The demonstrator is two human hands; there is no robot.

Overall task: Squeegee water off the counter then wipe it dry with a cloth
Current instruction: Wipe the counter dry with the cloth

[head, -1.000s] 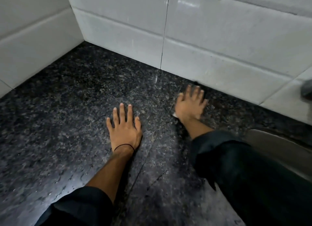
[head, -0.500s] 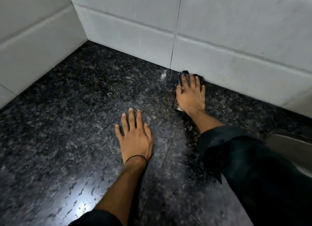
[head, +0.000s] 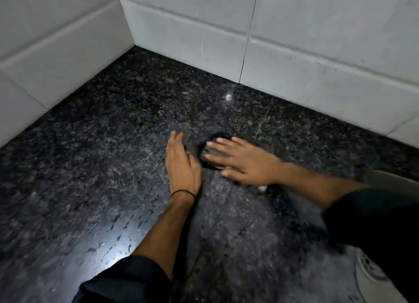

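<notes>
The dark pad (head: 212,154), too blurred to call cloth or squeegee, lies on the black granite counter (head: 102,144) near the middle of the view, well short of the back wall. It is pinned under the right hand (head: 247,162), whose fingers are straight and spread, pressing flat rather than curling round it. Because nothing grips the pad, I judge the first risk to be that it slides out or bunches under the palm on a fast stroke, so that the hand skids on wet stone. The left hand (head: 181,166) rests on the counter just beside the pad, fingers straight and together, holding nothing. With the 2 hands this close, a sweep to the left could run the pad into it or push water against it. Farther out, beaded droplets (head: 113,228) shine at the near left, apart from the pad, and they could be missed, or smeared by the dark left sleeve (head: 127,280) just beside them. Water driven toward the tiled wall (head: 317,64) would likely collect in the corner seam rather than reach the sink (head: 395,180) at the right edge.
</notes>
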